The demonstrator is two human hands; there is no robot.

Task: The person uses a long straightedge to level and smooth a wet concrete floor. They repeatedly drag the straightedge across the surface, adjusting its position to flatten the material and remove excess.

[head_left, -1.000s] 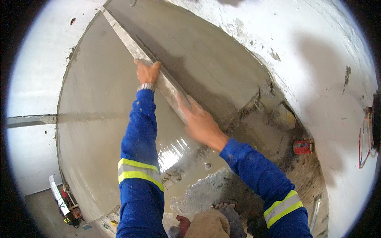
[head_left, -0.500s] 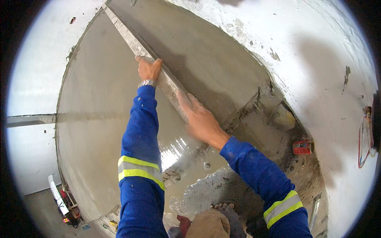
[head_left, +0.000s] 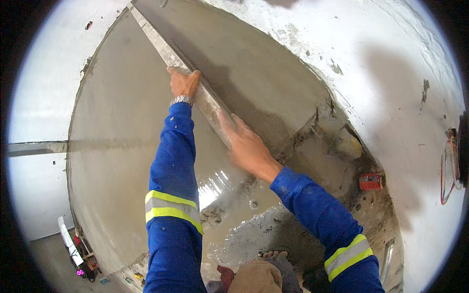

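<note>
Across the wet grey floor (head_left: 112, 112), from far left to near right, runs the long pale bar (head_left: 165, 49) I have between my hands. Its long axis is a straight diagonal: the far end points to the far left, close to where the floor meets the white wall (head_left: 44, 97), and the near end lies by my right hand (head_left: 250, 150). One long face is turned up toward me; whether the underside touches the floor all along, I cannot tell. My left hand (head_left: 184, 83) is clamped on the bar near its middle, thumb at the right edge and fingers over the left. My right hand lies with its fingers along the near part, slightly blurred, and how tightly they close I cannot tell.

As for progress, I judge the greater part of the surface done: left of the bar it looks smooth and shiny, and far right it seems fairly even too, with a darker band running along the bar's right side. Near right, a rough, broken patch (head_left: 312, 158) by the red can (head_left: 371, 181) seems left to do, as does the uneven slurry near my bare foot (head_left: 272, 254).
</note>
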